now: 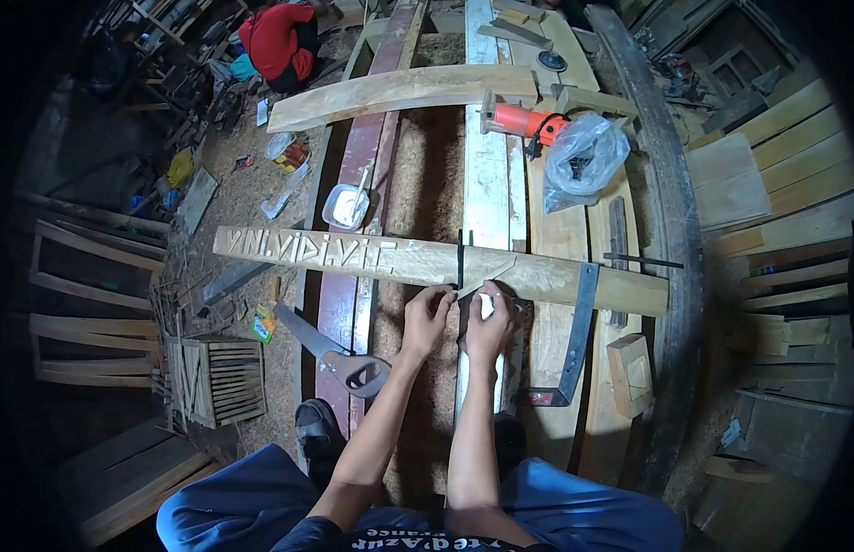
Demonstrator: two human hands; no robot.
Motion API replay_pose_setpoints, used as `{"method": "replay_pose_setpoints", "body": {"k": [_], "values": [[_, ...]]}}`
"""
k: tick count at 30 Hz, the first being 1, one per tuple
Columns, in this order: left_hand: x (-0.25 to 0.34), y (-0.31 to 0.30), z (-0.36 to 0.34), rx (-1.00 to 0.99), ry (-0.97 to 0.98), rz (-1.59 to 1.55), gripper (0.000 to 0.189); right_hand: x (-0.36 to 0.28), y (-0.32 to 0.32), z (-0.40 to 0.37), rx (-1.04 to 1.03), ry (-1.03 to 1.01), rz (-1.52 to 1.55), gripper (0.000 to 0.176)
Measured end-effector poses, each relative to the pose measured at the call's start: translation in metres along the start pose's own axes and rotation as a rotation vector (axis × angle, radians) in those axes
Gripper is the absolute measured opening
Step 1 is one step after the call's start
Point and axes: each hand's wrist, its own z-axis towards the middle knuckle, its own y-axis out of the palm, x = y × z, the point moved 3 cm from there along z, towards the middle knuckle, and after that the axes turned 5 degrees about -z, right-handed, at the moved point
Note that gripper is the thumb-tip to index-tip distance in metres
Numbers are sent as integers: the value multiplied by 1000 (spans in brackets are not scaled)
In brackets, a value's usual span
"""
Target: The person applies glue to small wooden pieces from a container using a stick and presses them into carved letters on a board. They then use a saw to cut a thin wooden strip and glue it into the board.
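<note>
A long wooden board (555,279) lies across the bench, with raised letters reading roughly "VINI.VIDI.VIC" (307,253) on its left part. My left hand (427,317) is at the board's near edge, its fingertips pinched together; anything between them is too small to name. Just right of it, my right hand (491,324) is closed around a small white object (487,305) whose kind I cannot make out. A thin pale strip (489,276) slants over the board beyond my fingers. Next to it, a narrow black bar (461,259) crosses the board.
A handsaw (326,345) lies left of my arms, and a metal square (581,336) rests on the board to the right. Beyond are a tub of white paste (345,207), an orange power tool (523,120) and a plastic bag (585,156). A person in red (278,41) crouches far left.
</note>
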Motion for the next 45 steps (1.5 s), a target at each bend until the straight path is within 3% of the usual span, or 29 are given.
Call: {"method": "replay_pose_setpoints", "body": {"k": [5,10,13,15,17,19,21,25,27,29,31,36,45], "values": [[6,-2,-5,-11,-33,-34,17,-6,-1,4,29,33,49,36],[12,-14,-19,28,-16,-83,17,-27,-10,14,27,24,315,55],[15,-36,-27,25,-32,-120,19,-53,-15,17,-39,34,426,64],[21,-57,-29,28,-34,-71,21,-65,-10,13,-208,42,476,70],[27,-77,-30,9,-141,-79,24,-74,3,9,-253,-28,497,71],[40,-94,-30,39,-66,-130,27,-90,9,3,-379,-7,543,69],[52,-111,-28,-100,-148,-15,31,-107,15,-6,-421,-44,623,69],[31,-137,-15,-111,-107,-94,35,-126,19,-20,-424,-169,469,75],[36,-149,-13,-109,-32,-46,32,-136,9,-24,-481,-123,449,75],[35,-157,-15,-76,18,91,30,-139,5,-26,-494,-117,414,73],[40,-164,-16,-68,23,14,29,-128,12,-23,-442,-129,460,71],[37,-187,-28,-29,-11,-168,30,-163,0,-39,-279,-123,570,42],[55,-215,-42,98,-117,-209,27,-185,17,-40,-484,-109,678,24]]}}
